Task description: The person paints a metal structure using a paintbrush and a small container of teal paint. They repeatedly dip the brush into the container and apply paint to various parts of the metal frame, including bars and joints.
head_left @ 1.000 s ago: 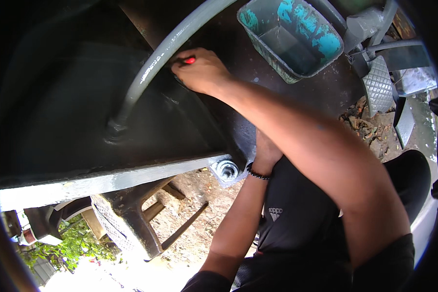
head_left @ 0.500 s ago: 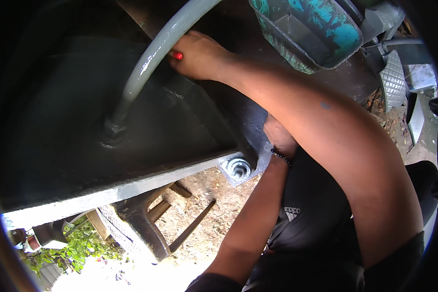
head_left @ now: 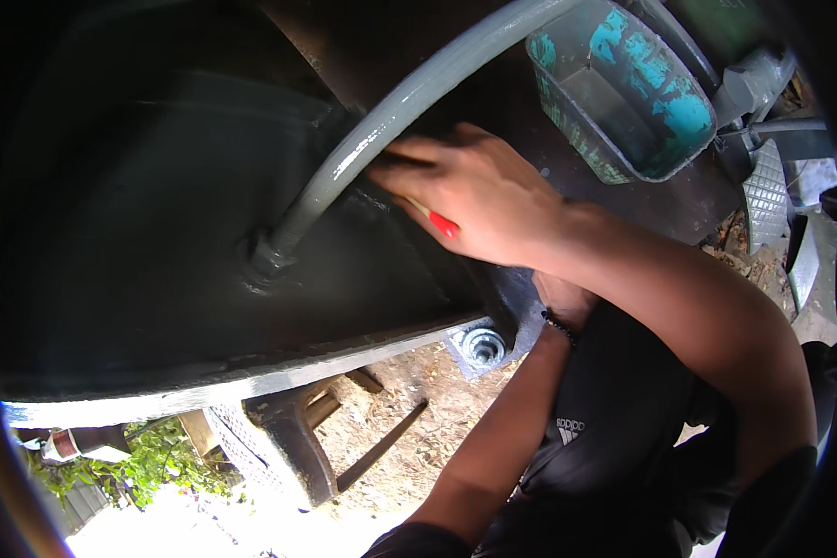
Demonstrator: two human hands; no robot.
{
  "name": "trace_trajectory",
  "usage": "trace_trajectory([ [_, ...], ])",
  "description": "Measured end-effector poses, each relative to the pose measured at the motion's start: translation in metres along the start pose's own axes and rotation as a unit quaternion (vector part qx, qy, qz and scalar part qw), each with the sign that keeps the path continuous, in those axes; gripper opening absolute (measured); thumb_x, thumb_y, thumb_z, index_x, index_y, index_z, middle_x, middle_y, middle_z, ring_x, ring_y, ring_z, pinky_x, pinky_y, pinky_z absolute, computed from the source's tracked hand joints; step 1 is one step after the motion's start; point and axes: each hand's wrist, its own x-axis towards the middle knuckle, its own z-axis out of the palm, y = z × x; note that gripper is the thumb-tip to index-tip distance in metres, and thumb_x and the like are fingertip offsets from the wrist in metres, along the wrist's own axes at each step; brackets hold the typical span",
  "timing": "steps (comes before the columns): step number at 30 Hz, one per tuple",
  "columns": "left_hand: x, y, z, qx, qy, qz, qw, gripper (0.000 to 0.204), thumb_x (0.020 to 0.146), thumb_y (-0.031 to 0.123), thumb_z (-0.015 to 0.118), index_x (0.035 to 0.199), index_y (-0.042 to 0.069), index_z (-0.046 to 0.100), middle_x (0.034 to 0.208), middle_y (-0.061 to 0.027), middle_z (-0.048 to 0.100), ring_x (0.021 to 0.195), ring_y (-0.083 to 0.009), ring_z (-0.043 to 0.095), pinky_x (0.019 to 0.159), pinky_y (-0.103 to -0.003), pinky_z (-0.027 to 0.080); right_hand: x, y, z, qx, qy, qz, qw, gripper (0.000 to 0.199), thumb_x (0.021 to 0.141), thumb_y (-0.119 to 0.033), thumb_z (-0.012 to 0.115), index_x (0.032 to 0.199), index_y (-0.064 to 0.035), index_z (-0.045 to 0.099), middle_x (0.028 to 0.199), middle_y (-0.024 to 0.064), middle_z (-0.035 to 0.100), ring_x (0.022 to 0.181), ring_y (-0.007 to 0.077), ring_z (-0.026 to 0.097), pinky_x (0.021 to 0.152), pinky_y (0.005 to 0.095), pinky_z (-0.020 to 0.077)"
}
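Note:
My right hand (head_left: 479, 191) reaches across to the left, beside a glossy grey curved tube (head_left: 381, 130). Its fingers are closed round a slim paintbrush (head_left: 444, 224) with a pale handle and red end; the bristles are hidden. Under this hand lies a dark grey panel (head_left: 139, 251), and the tube rises from it through a collar. My left hand (head_left: 563, 296), with a beaded bracelet at the wrist, is partly covered by my right forearm, close to the panel's corner and my dark trousers. What its fingers do is hidden.
A tub (head_left: 623, 102) stained turquoise stands beyond my right forearm. A pale bracket (head_left: 482, 346) with a round fitting sits at the panel's corner. Below the pale panel edge (head_left: 205, 381) is a plastic chair (head_left: 298, 446) on leaf-strewn ground. Grey metal parts (head_left: 765, 195) lie at the right.
My right hand has drawn back towards me from behind the tube, so more of the brush shows. The whole view has shifted, with the scene now further right and lower.

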Motion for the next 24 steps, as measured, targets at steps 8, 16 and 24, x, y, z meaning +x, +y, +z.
trace_trajectory([
  [8, -0.003, 0.007, 0.002, -0.093, 0.09, -0.057, 0.99, 0.023, 0.079, 0.031, 0.072, 0.085, 0.009, 0.075, 0.08, -0.0133, 0.072, 0.078, -0.0381, 0.069, 0.07, -0.048, 0.055, 0.057, 0.023, 0.047, -0.028, -0.004, 0.032, 0.999, 0.028, 0.09, -0.012, 0.061, 0.117, -0.0158, 0.069, 0.123, 0.007, 0.069, 0.108, 0.0272, 0.069, 0.113, 0.0491, 0.0392],
  [16, -0.005, -0.002, 0.008, 0.014, 0.045, -0.003, 0.999, 0.02, 0.079, 0.026, 0.071, 0.084, 0.007, 0.073, 0.081, -0.0146, 0.072, 0.077, -0.039, 0.069, 0.064, -0.048, 0.054, 0.096, 0.027, 0.056, 0.076, -0.094, 0.089, 0.989, 0.027, 0.084, -0.012, 0.066, 0.111, -0.0107, 0.068, 0.126, 0.0109, 0.064, 0.107, 0.0304, 0.066, 0.101, 0.0456, 0.0469],
  [24, -0.007, -0.003, 0.012, -0.15, 0.055, -0.079, 0.984, 0.026, 0.085, 0.027, 0.068, 0.097, 0.005, 0.072, 0.091, -0.0166, 0.073, 0.082, -0.0394, 0.069, 0.07, -0.047, 0.055, 0.081, 0.024, 0.061, -0.007, 0.036, -0.016, 0.999, 0.05, 0.077, -0.016, 0.073, 0.126, -0.0224, 0.065, 0.128, 0.0047, 0.062, 0.094, 0.0208, 0.068, 0.094, 0.0373, 0.0456],
])
